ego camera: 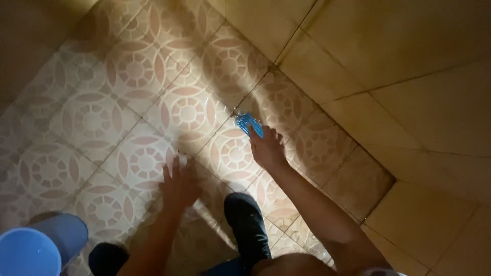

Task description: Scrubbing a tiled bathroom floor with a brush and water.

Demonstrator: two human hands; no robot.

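Observation:
My right hand (267, 148) presses a small blue scrubbing brush (248, 123) against the patterned floor tiles (138, 76), close to the foot of the yellow tiled wall (388, 56). My left hand (179, 184) lies flat on the floor with its fingers spread, holding nothing. My two dark shoes (248, 225) stand just below the hands, one between my arms and one at the lower left (107, 258).
A blue bucket (38, 245) stands at the bottom left corner beside my left foot. The wall runs diagonally along the right side and meets the floor near the brush. The floor around the hands looks wet and shiny.

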